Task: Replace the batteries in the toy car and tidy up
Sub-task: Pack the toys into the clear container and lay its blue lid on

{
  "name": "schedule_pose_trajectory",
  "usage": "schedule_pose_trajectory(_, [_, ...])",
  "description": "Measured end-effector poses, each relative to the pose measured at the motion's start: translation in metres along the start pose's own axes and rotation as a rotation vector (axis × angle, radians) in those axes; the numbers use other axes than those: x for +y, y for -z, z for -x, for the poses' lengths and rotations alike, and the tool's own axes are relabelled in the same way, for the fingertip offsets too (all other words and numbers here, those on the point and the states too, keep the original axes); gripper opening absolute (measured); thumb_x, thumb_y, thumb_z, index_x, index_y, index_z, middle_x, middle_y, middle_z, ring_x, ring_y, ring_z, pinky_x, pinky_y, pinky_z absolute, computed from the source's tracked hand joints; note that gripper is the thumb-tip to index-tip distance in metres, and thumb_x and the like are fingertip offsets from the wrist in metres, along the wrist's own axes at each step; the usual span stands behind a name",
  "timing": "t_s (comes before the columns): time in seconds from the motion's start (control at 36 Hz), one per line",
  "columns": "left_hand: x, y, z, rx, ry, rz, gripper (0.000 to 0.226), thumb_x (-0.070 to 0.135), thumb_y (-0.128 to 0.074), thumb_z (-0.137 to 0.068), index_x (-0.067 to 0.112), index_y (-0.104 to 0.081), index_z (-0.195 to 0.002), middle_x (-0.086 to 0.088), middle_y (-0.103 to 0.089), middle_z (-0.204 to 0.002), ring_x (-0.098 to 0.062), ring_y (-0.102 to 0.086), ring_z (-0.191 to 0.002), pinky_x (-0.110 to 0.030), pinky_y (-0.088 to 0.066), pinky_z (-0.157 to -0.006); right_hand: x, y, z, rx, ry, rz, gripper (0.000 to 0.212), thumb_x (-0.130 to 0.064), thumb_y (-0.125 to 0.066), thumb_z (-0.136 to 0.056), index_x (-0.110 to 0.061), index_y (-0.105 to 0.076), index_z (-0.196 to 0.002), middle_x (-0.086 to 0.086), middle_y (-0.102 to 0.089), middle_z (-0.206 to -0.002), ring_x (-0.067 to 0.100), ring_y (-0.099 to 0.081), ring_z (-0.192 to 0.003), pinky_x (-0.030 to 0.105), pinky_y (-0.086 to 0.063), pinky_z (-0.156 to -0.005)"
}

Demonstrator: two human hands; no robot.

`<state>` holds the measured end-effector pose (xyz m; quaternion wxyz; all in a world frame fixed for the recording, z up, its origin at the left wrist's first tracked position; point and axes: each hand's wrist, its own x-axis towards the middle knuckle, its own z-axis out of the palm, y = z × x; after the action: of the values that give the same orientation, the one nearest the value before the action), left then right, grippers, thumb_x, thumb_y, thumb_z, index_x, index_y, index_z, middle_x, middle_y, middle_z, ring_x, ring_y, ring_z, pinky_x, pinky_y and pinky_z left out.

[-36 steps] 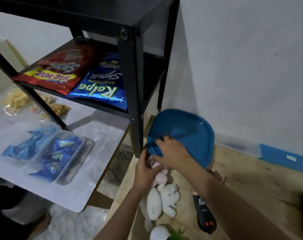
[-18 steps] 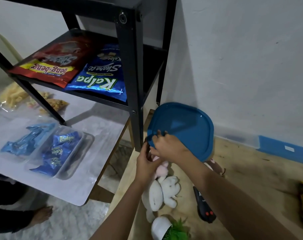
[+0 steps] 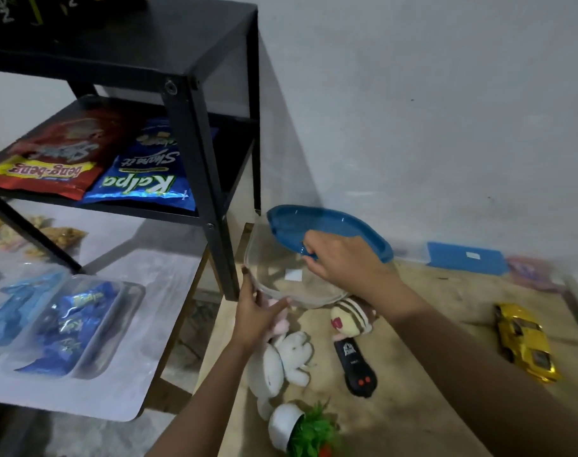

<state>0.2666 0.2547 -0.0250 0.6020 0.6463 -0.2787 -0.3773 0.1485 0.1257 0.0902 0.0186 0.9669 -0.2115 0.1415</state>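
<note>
Nearest to the camera, a small white pot (image 3: 285, 423) with a green plant lay on its side on the wooden surface (image 3: 429, 328). Just behind it lay a white plush toy (image 3: 282, 357), and beside that a black remote controller (image 3: 356, 369) with two red buttons at its near end. A striped plush (image 3: 348, 319) lay just beyond the remote, partly under the right forearm.

The left hand (image 3: 258, 313) gripped the near left rim of a clear container (image 3: 277, 275), with the thumb laid along the rim. I cannot tell how the other fingers lay under it. The right hand (image 3: 342, 258) pinched the near edge of a blue lid (image 3: 330, 225), with its fingers curled around that edge. The lid was tilted above the open mouth of the container.

The yellow toy car (image 3: 525, 341) stood on the same surface at the right, well apart from both hands and from the container.

To the left stood a black shelf rack (image 3: 198, 143). On its middle shelf lay a red snack bag (image 3: 50, 163) and a blue snack bag (image 3: 145, 173) side by side. Below it, a clear tray (image 3: 132, 298) held small blue packets.

Farther back, another blue lid (image 3: 466, 257) lay flat against the foot of the white wall (image 3: 429, 110).
</note>
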Motion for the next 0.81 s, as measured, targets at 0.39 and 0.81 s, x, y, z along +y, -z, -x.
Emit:
schedule_pose_trajectory(0.39, [-0.003, -0.015, -0.004, 0.194, 0.051, -0.130, 0.089, 0.014, -0.077, -0.076, 0.011, -0.022, -0.147, -0.014, -0.042, -0.143, -0.024, -0.043, -0.130, -0.044, -0.035, -0.111, 0.058, 0.031, 0.128, 0.479, -0.350, -0.027, 0.032, 0.003, -0.058, -0.082, -0.005, -0.066, -0.111, 0.009, -0.072, -0.097, 0.014, -0.062, -0.087, 0.022, -0.048, -0.080])
schedule_pose_trajectory(0.81, [-0.011, -0.039, 0.000, 0.323, 0.068, -0.096, 0.075, 0.009, -0.060, -0.090, 0.010, -0.015, -0.150, -0.009, -0.036, -0.149, -0.021, -0.039, -0.134, -0.032, -0.032, -0.111, 0.037, -0.058, 0.251, -0.149, -0.699, 0.007, 0.053, 0.008, -0.070, -0.066, -0.014, -0.065, -0.115, 0.002, -0.067, -0.117, 0.025, -0.064, -0.104, 0.039, -0.052, -0.075])
